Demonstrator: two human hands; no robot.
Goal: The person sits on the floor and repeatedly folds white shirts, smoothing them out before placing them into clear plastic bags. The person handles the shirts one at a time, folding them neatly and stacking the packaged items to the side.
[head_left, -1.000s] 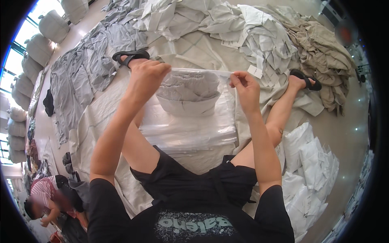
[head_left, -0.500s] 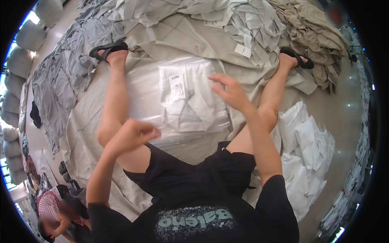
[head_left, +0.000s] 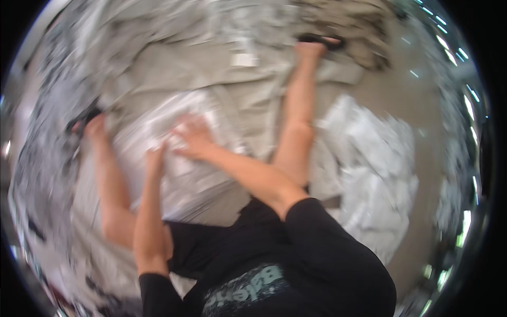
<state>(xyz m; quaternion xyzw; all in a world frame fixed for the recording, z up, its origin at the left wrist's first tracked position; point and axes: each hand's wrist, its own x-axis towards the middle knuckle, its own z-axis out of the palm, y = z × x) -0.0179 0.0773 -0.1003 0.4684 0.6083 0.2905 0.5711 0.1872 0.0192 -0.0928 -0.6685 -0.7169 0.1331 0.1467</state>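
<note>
Between my legs lies a folded white garment in a clear plastic bag [head_left: 185, 182], on top of a stack of flat clear bags. My right hand [head_left: 194, 138] reaches across over the bagged garment, its fingers spread. Close beside it is my left hand [head_left: 156, 150], also over the bag. Motion blur smears the left fingers, and whether either hand presses on the plastic cannot be made out.
A beige cloth [head_left: 179, 66] covers the floor beneath me. White bagged garments [head_left: 369, 169] are heaped at the right. Grey garments [head_left: 45, 142] lie along the left, and brown garments [head_left: 351, 31] at the far right. A white tag [head_left: 245, 59] shows on the far cloth.
The view has swung to the right, so the scene sits further left and is blurred. My hands, apart on either side of the bagged garment before, are now close together over it.
</note>
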